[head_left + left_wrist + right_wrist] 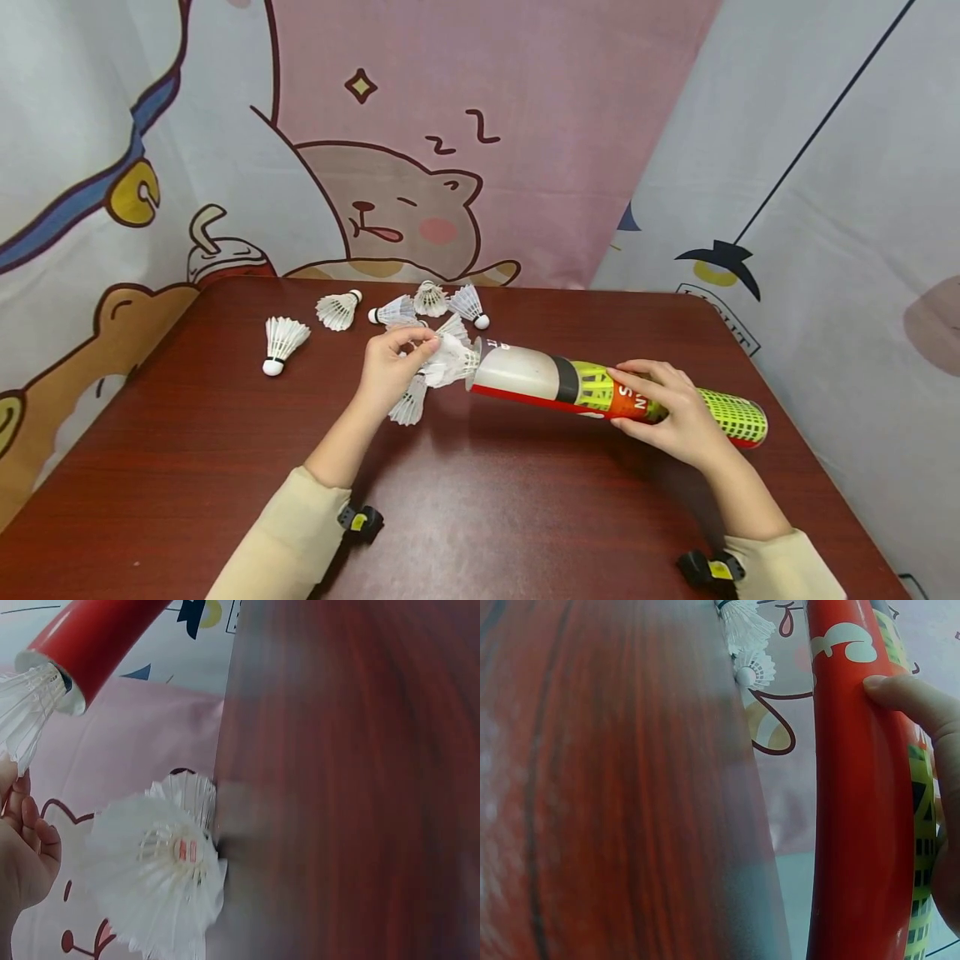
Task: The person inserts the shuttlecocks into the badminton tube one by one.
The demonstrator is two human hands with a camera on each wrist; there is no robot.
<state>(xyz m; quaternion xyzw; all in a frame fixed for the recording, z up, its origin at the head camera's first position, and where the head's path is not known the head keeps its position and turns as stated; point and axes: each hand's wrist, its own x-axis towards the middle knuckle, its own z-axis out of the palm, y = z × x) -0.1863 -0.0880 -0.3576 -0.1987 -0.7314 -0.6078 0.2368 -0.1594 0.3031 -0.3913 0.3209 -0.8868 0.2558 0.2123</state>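
Head view, frame centre: left hand [392,367] pinching white shuttlecock [450,360] at open mouth of tube [570,385]. Right hand [663,408], centre right, fingers wrapped round tube, raised above red-brown table [225,467]. Loose shuttlecocks [337,310] scattered upper centre.

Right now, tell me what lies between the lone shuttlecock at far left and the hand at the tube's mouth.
Bare red-brown table, seen in the head view: nothing between the lone shuttlecock and the left hand.

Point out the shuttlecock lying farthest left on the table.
The lone shuttlecock lying left of the left hand, cork toward the camera. The rest cluster farther right, near the tube.
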